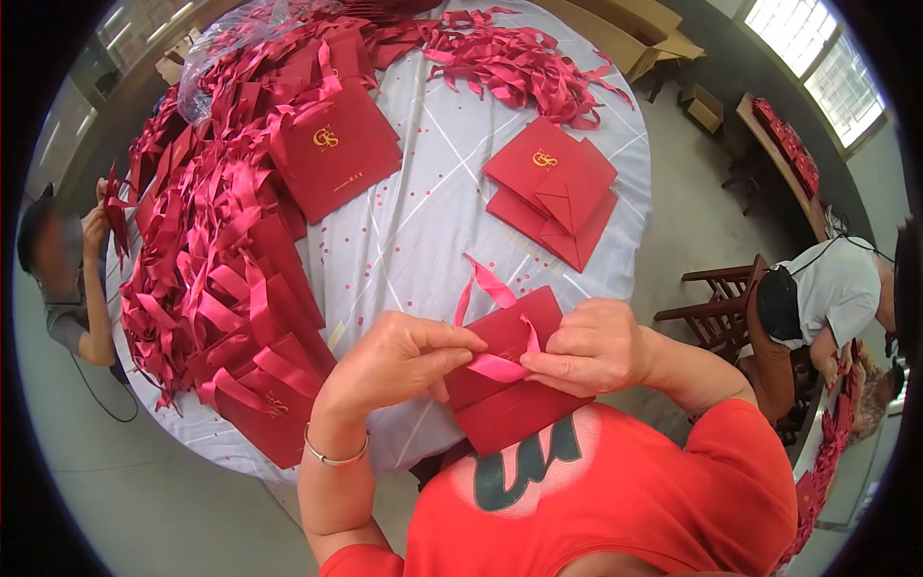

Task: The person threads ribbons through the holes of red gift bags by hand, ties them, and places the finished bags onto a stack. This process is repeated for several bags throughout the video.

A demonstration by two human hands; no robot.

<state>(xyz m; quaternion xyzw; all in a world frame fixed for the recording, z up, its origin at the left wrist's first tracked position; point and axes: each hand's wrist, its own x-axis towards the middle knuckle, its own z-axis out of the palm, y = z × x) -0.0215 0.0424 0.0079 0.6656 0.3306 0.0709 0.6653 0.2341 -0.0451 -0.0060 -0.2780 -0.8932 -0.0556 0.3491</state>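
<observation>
1. Close to the chest, at the near edge of the surface (423, 221), a red card folder (514, 409) is held between both hands. The left hand (394, 363) is on its left edge and the right hand (596, 348) on its upper right corner.
2. Both hands are closed in a pinch on a pink ribbon (498, 366) that crosses the front of the folder. The fingertips almost meet over it, and one loose ribbon end curls up and away from the hands.
3. The surface is a round table under a pale grey cloth with faint lines and small dots. A deep heap of finished folders (231, 288) with ribbons fills its left side, a small stack of flat folders (553, 188) lies to the right of centre, and a tangle of loose ribbons (524, 62) lies at the far edge.
4. Around it is a bare concrete floor, with bright windows (817, 48) at the upper right. A co-worker (67, 288) stands at the left edge handling a red piece, and another person (832, 288) bends beside a wooden chair (716, 308) on the right.
5. Containers: a clear plastic bag (231, 38) rests over the far end of the heap, and an open cardboard box (644, 34) stands beyond the table. I cannot tell what is in either.
</observation>
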